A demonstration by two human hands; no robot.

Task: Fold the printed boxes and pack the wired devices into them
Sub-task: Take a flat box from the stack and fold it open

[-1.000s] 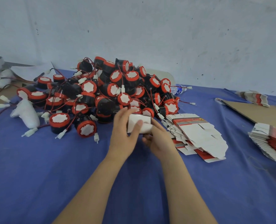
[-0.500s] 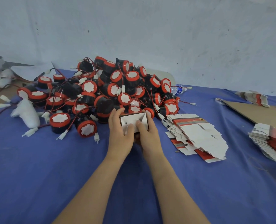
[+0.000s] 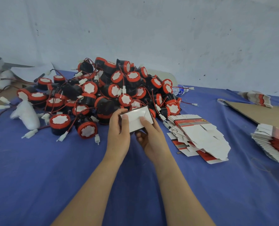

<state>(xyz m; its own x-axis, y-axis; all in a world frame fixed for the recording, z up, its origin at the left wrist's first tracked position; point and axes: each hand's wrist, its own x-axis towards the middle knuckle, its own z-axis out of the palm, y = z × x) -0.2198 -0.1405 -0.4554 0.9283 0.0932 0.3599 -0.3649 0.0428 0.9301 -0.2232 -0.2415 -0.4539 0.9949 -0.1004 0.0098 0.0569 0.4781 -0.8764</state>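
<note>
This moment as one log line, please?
stage: folding box | left hand: grips box | right hand: grips box | devices: piled behind

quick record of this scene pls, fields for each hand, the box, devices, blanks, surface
left hand: grips the box by its left side, thumb on its white face
right hand: holds the box from below, thumb on a flap
wired devices: red and black, heaped loose behind the hands
box: white, partly folded, held in front of the heap
flat blanks: fanned stack right of the hands; second stack far right
surface: blue cloth
other: cardboard sheet at right, water bottle behind the heap
</note>
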